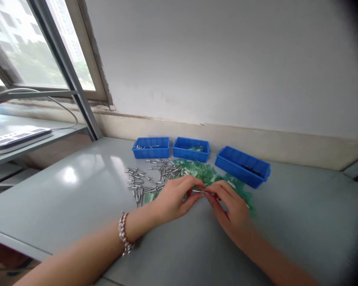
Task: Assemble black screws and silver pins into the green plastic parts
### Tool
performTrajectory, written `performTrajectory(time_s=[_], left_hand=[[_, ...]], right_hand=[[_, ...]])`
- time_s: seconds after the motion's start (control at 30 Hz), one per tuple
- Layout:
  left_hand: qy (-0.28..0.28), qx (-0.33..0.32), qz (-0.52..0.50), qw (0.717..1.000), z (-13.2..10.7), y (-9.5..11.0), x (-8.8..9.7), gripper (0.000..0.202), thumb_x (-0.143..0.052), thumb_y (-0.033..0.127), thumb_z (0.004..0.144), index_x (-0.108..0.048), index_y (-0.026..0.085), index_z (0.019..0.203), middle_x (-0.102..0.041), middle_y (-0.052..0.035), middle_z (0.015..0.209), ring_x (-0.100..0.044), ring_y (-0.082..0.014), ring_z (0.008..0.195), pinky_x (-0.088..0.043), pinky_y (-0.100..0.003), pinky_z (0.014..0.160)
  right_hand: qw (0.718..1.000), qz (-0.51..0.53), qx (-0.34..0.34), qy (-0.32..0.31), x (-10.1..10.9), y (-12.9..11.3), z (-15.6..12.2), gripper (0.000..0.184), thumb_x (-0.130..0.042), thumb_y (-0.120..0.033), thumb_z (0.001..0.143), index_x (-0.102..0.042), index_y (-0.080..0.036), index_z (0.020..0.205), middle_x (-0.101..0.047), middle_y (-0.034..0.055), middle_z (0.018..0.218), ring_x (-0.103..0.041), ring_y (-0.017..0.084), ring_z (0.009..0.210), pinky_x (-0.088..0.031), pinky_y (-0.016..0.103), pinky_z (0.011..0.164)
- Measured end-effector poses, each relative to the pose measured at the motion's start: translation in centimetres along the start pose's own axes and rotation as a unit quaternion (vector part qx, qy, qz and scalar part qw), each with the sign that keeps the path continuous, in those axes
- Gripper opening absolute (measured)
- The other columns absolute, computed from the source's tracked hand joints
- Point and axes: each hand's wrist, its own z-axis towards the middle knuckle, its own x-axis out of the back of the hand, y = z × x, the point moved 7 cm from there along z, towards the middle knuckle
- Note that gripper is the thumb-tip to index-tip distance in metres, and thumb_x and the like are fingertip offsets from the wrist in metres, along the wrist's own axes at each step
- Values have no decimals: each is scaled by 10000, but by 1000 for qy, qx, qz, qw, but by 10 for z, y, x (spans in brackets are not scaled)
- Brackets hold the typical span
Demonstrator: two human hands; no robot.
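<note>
A thin metal blind rivet (198,192) spans the gap between my two hands above the front of the parts pile. My left hand (174,200), with a beaded bracelet (123,234) at its wrist, pinches one end between thumb and fingers. The fingertips of my right hand (231,204) are closed on the other end, and they hide that end. Loose silver rivets (137,180) lie scattered left of and behind my left hand. Small green packets (203,171) spread behind and beside both hands, with pale pieces among them.
Three blue bins stand along the wall: the left bin (152,153) has rivets, the middle bin (191,155) green packets, the right bin (241,169) dark small parts. A power strip (20,140) rests on the shelf at left, beside a metal post (85,107).
</note>
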Motion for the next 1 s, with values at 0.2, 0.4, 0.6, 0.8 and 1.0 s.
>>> performTrajectory(time_s=[0.2, 0.4, 0.6, 0.8, 1.0], left_hand=[[4, 9, -16, 1000, 2, 0, -1, 105, -494, 162, 814, -507, 164, 918, -598, -23, 809, -529, -87, 648, -437, -186, 559], [152, 74, 82, 982, 13, -40, 56, 99, -533, 229, 803, -560, 157, 864, -602, -9, 733, -505, -77, 572, -423, -195, 560], [296, 274, 226, 887, -11, -126, 143, 218, -554, 344, 753, -631, 154, 829, -581, 2, 615, -497, -105, 534, -404, -225, 582], [318, 376, 236, 838, -39, -171, 165, 284, -527, 369, 740, -668, 149, 850, -631, -33, 679, -515, -137, 575, -390, -243, 613], [248, 385, 280, 844, -39, -184, 157, 293, -492, 350, 771, -675, 147, 874, -639, -56, 726, -519, -151, 594, -397, -258, 663]], right_hand=[[999, -21, -22, -11, -1, 5, -2, 130, -389, -207, 896, -516, -201, 920, -512, 45, 854, -509, 162, 809, -436, 300, 700], [994, -68, -83, -8, -1, 16, -3, 186, -381, -308, 894, -481, -212, 1018, -518, 71, 951, -535, 184, 825, -462, 321, 701], [995, -78, -57, -20, -1, 12, -3, 168, -385, -289, 890, -492, -214, 995, -528, 62, 942, -546, 167, 795, -475, 289, 656], [995, -88, -30, -21, -6, 7, -4, 165, -383, -246, 889, -489, -218, 1012, -533, 64, 926, -543, 171, 795, -476, 303, 669], [986, -163, -31, 25, 33, 16, 10, 197, -416, -332, 873, -548, -204, 942, -524, 83, 898, -538, 210, 770, -451, 348, 641]])
